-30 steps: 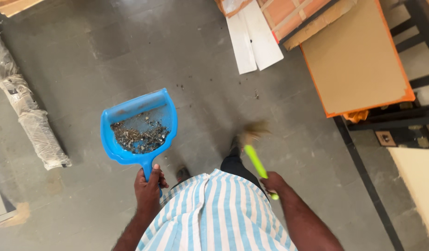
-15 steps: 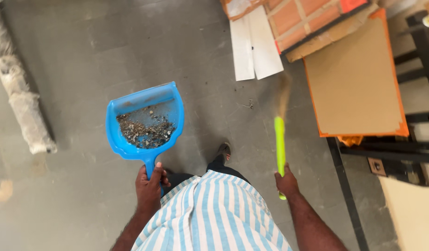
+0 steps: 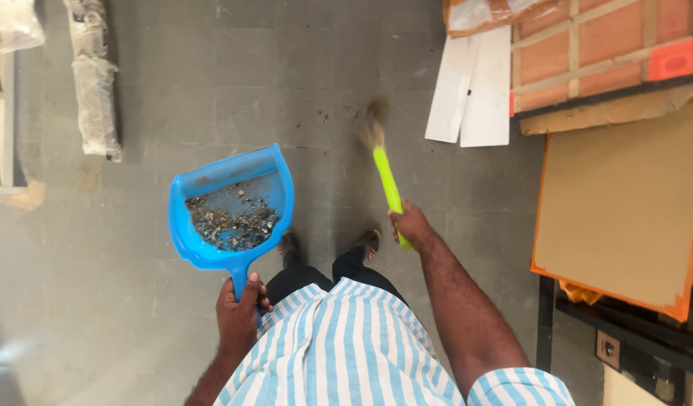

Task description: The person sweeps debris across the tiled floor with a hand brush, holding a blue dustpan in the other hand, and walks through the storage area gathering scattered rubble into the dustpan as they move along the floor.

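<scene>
Left hand (image 3: 240, 314): closed around the handle of a blue dustpan (image 3: 230, 207). Pan extends forward and above the hand, held over the grey floor (image 3: 211, 75), mouth away from the body. Contents: a heap of grey debris (image 3: 230, 223) in the lower part of the pan.

Right hand (image 3: 411, 224): gripping the lower end of a green brush (image 3: 386, 177). Handle rises up and to the left from the fist; bristles blurred, above the floor ahead of the 2 shoes (image 3: 328, 246).

Dustpan and brush: well apart, shoes between and below them.

Surroundings: 2 white panels (image 3: 470, 86), brown board (image 3: 624, 203), wrapped roll (image 3: 95, 75).
</scene>
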Demonstrator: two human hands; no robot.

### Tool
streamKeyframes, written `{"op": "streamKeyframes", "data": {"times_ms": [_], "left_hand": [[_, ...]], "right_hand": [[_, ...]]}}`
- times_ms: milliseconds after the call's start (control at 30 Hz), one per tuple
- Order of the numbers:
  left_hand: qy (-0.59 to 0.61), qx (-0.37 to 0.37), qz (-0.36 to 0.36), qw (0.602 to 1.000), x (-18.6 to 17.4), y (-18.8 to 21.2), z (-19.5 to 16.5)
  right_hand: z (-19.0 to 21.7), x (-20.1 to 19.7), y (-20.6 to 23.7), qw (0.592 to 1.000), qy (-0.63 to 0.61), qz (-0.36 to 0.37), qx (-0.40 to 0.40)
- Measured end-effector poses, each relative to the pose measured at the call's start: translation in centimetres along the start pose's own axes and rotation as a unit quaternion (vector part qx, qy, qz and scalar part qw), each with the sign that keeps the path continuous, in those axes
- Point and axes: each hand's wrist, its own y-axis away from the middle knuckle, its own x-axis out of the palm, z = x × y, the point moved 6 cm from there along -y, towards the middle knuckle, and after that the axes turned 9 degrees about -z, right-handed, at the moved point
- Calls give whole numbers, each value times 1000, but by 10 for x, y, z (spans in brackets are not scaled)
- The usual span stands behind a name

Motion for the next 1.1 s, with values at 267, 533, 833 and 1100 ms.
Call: {"op": "streamKeyframes", "data": {"times_ms": [267,533,833,1100], "left_hand": [[48,9,-21,999,4,6,-4],[71,28,-38,996,21,5,-8],[54,36,-31,997,24,11,-4],[49,12,-16,999,43,-29,-18]], "right_hand": [[2,-19,68,990,59,-96,-82],[-87,-24,57,988,77,32,126],[-3,-9,15,999,42,-20,1],[-58,-83,70,947,214,-237,24]]}}
